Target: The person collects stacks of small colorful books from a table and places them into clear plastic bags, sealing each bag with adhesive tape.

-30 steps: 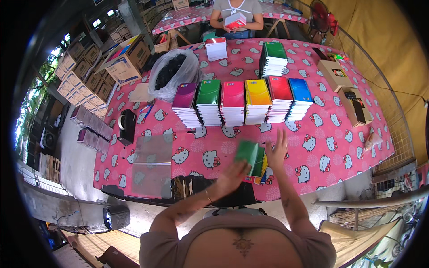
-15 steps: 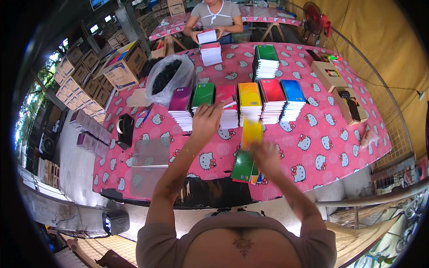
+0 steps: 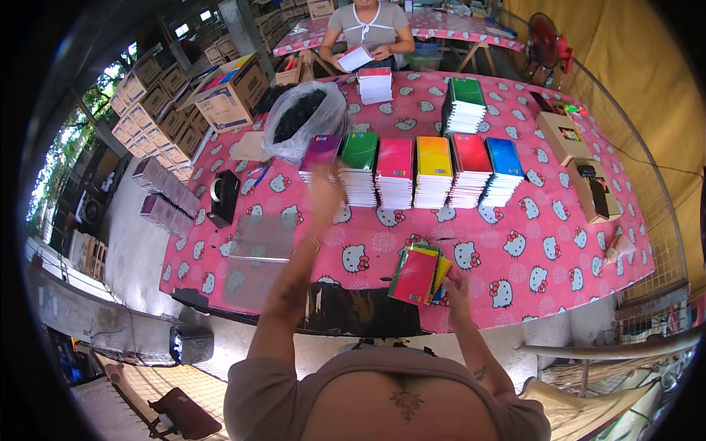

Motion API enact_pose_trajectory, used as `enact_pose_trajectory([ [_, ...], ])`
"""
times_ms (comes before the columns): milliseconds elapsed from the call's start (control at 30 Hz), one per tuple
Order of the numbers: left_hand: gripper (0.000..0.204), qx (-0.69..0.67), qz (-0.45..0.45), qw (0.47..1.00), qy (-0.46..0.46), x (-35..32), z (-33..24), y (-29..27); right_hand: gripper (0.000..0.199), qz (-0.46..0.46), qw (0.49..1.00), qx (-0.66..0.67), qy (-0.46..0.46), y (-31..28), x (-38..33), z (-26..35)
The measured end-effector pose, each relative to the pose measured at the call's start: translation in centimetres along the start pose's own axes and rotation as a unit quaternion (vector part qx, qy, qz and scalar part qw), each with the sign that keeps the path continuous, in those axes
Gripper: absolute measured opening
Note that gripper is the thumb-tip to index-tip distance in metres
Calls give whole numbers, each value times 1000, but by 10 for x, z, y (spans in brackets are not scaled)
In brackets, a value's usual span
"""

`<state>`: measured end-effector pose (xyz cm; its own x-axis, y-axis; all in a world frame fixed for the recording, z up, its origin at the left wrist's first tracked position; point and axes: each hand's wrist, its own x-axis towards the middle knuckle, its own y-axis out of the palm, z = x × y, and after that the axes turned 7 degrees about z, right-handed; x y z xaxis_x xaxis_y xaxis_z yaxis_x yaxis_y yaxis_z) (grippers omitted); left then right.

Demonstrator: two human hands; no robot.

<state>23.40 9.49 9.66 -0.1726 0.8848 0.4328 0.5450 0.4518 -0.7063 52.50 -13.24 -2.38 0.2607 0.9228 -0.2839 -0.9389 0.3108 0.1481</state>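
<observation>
Six stacks of spiral notebooks stand in a row on the pink cartoon-print table (image 3: 559, 257): purple (image 3: 321, 151), green (image 3: 359, 151), pink (image 3: 396, 158), yellow (image 3: 434, 156), red (image 3: 471, 153) and blue (image 3: 504, 156). My left hand (image 3: 323, 197), blurred and with nothing in it, is raised just in front of the purple stack. A small fanned pile of mixed-colour notebooks (image 3: 415, 273), red on top, lies near the front edge. My right hand (image 3: 457, 292) rests at that pile's lower right corner, fingers apart and touching it.
A separate green stack (image 3: 465, 99) and a white-and-red stack (image 3: 375, 84) stand farther back, where a person (image 3: 368, 29) handles a white booklet. A clear bag of dark items (image 3: 305, 114), a black tape dispenser (image 3: 223, 195), clear sleeves (image 3: 257, 250) and cardboard boxes (image 3: 562, 136) lie around.
My left hand moved from the green stack toward the purple one. My right hand, which held a yellow notebook above the pile, has come down to the pile, where a red notebook now lies on top.
</observation>
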Motion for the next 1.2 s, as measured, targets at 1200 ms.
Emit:
enact_pose_trajectory([
  [1200,79,-300,357,879,96,-216,40,-51,44,265,942,95,183,96,2,59],
])
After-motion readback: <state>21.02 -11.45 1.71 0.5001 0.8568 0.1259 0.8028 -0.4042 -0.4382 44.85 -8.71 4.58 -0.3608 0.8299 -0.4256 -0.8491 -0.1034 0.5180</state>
